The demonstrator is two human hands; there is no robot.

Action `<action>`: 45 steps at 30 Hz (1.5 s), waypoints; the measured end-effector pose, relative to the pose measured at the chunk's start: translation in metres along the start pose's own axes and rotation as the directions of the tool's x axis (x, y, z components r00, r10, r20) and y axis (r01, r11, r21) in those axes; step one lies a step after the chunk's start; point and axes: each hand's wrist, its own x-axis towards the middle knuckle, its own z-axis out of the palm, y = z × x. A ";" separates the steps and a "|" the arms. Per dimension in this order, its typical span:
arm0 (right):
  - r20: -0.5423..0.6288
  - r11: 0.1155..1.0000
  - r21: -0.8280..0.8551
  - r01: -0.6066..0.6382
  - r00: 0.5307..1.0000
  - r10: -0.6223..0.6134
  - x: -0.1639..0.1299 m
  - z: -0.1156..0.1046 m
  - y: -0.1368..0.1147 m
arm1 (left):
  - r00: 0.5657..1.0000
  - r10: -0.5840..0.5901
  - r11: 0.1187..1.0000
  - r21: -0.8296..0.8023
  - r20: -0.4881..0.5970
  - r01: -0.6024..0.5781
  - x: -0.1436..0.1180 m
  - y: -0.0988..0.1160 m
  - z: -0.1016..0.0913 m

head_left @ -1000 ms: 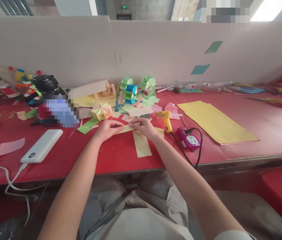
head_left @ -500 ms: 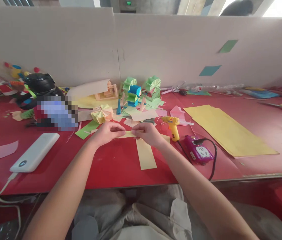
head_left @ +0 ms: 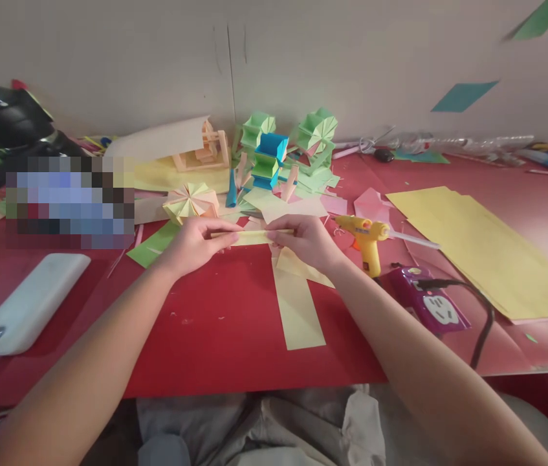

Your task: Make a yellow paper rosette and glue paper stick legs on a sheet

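Head: one yellow strip (head_left: pixel 253 238) in fingers (head_left: pixel 226 226)

Left fingers (head_left: pixel 226 228) and right fingers (head_left: pixel 281 240) cover the ends of the yellow paper strip (head_left: pixel 254 237). Well left of the fingers, heavy pixelation leaves one thing (head_left: pixel 70 200) unreadable, and the glossy black object (head_left: pixel 2 113) beyond it is cut by the left edge. Far right of the fingers, the large yellow sheets (head_left: pixel 482 252) run out of view.
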 end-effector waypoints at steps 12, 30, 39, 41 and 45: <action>-0.030 0.985 0.052 -0.164 0.986 0.166 -0.008 0.007 -0.001 | 1.000 0.005 0.999 -0.052 -0.024 -0.007 -0.005 -0.006 0.011; -0.069 0.978 0.105 -0.178 0.980 0.186 -0.010 0.008 -0.001 | 0.989 -0.146 0.971 -0.193 0.003 0.143 -0.004 -0.004 0.008; 0.037 0.969 0.042 -0.243 0.970 0.241 -0.012 0.000 -0.008 | 0.972 -0.153 0.979 -0.105 0.177 0.173 -0.008 -0.002 0.002; 0.083 0.965 0.024 -0.259 0.963 0.257 -0.012 -0.003 -0.011 | 0.959 -0.159 0.982 -0.063 0.234 0.178 -0.010 -0.001 0.000; 0.050 0.941 0.121 -0.316 0.949 0.312 -0.013 -0.002 -0.012 | 0.923 -0.156 0.984 -0.030 0.351 0.178 -0.013 0.004 0.000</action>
